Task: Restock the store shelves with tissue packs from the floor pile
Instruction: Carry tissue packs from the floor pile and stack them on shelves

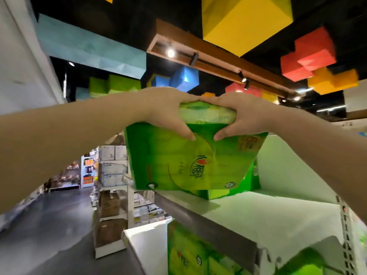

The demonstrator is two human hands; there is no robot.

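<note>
Gripping tilted tissue pack (pixel 190 157), upside-down, long axis crosswise.

A green tissue pack (pixel 190 155) is held aloft by both hands, gripped along its upper edge by the left hand (pixel 168 110) and the right hand (pixel 240 114), thumbs pressed on its printed face; it is tilted above the white upper shelf (pixel 268 215), where another green pack (pixel 252 175) stands at the back; more green packs (pixel 190 253) are seen on the shelf below.

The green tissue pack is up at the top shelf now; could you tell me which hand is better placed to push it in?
Probably the right hand: it grips the green tissue pack on the side toward the open top shelf; the left hand grips the aisle side.
</note>
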